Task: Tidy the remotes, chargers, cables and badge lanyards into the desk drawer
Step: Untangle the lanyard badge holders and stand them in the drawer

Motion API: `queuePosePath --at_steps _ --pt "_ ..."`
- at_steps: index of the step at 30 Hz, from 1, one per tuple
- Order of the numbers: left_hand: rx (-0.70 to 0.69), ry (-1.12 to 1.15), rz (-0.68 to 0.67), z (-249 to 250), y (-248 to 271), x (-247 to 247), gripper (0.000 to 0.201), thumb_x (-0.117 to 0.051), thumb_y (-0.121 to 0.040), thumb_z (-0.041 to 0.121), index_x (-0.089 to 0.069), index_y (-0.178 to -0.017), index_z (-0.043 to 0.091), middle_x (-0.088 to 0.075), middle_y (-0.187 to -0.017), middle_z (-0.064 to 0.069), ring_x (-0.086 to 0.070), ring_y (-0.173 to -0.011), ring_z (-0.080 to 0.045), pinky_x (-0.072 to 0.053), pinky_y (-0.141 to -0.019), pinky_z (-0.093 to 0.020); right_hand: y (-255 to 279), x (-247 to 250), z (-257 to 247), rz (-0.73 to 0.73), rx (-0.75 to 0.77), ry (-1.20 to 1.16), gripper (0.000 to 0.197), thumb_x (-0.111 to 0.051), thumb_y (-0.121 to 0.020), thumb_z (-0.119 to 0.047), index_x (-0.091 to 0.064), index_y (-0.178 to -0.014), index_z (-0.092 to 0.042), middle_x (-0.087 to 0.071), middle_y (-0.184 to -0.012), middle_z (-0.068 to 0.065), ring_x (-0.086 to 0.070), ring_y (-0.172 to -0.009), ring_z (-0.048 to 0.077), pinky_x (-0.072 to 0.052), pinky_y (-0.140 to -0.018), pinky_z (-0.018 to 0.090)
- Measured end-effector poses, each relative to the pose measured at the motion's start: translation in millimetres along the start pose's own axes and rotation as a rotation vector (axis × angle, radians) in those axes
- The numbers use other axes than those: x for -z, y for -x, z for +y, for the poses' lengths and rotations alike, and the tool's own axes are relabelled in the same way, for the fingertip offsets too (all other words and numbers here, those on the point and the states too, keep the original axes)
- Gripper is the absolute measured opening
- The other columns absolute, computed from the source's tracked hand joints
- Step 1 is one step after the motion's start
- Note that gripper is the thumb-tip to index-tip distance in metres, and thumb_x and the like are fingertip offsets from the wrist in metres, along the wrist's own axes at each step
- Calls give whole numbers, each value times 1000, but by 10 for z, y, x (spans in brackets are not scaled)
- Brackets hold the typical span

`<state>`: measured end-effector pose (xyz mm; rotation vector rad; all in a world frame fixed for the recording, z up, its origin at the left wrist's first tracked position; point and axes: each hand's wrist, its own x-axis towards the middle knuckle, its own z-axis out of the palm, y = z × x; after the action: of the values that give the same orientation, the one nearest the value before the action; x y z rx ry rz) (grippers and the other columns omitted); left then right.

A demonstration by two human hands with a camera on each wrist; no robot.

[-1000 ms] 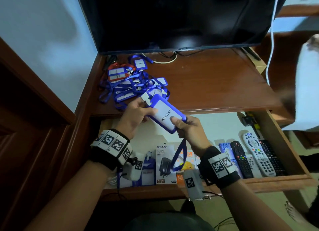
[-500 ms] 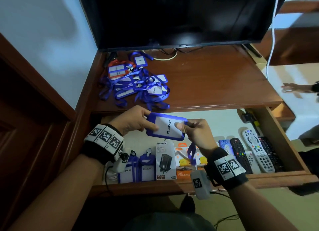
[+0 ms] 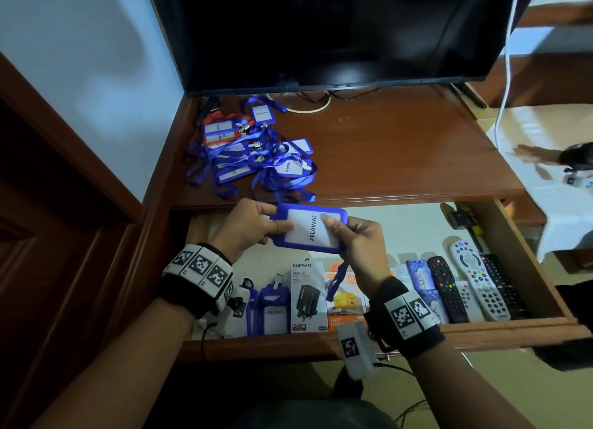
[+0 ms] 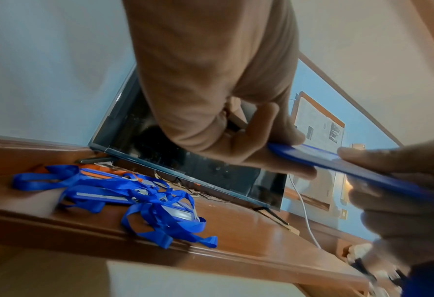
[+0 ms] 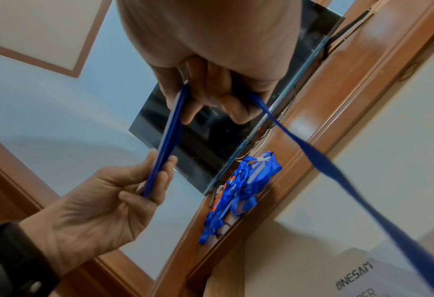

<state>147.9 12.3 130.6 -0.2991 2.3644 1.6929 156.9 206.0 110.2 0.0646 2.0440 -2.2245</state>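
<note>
A blue badge holder [image 3: 308, 229] marked PELAWAT is held flat over the open drawer [image 3: 353, 332]. My left hand [image 3: 256, 225] pinches its left edge and my right hand [image 3: 348, 233] pinches its right edge. Seen edge-on, the badge holder [image 4: 348, 168] [image 5: 164, 138] spans both hands. Its blue lanyard strap [image 5: 337, 170] [image 3: 337, 278] hangs from my right hand into the drawer. A tangle of blue badge lanyards [image 3: 253, 154] lies on the desk top at the back left. Several remotes [image 3: 471, 287] lie at the drawer's right end.
Charger boxes [image 3: 308, 297] and badge holders [image 3: 272, 310] stand along the drawer front. A TV [image 3: 321, 34] stands at the back of the desk [image 3: 401, 159]. A white cable [image 3: 503, 76] hangs at the right. Another person's hand [image 3: 539, 156] shows at the right edge.
Both hands have brought the badge holder down and turned it level over the drawer. The other person's hand has come into view at the right.
</note>
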Motion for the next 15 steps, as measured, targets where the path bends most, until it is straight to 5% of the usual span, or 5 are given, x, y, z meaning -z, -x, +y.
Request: queuePosePath --at_steps 4,7,9,12,15 --pt "42 110 -152 39 43 39 13 -72 -79 3 -71 -92 2 -68 -65 -2 -50 -48 -7 -38 -43 -15 31 70 54 -27 7 49 54 -72 -84 -29 -43 -52 3 -36 -54 6 -31 -54 18 -29 -51 31" --pt "114 133 -275 22 71 58 11 -68 -81 0 -68 -91 -3 -65 -64 -2 -50 -46 -6 -36 -40 -13 65 73 80 -97 1 67 70 -73 -75 -49 -53 -74 18 -57 -69 35 -51 -59 47 -44 -55 51" --pt "144 123 -283 -17 74 63 5 -65 -83 -2 -67 -87 0 -65 -61 1 -51 -46 -5 -35 -38 -12 75 66 76 -115 12 84 73 -75 -75 -47 -47 -72 21 -50 -72 43 -49 -63 54 -44 -56 45" --pt "153 100 -184 -73 73 67 10 -62 -85 -5 -67 -86 4 -65 -58 3 -51 -45 -4 -32 -38 -12 99 67 76 -109 35 113 56 -72 -82 -26 -42 -57 14 -36 -54 17 -33 -43 19 -32 -48 23" --pt "178 184 -6 -138 43 80 12 -60 -86 -6 -67 -85 4 -63 -67 -5 -46 -51 -10 -29 -37 -13 127 88 97 -140 19 179 39 -67 -87 -18 -59 -60 8 -40 -46 -1 -29 -44 8 -28 -46 19"
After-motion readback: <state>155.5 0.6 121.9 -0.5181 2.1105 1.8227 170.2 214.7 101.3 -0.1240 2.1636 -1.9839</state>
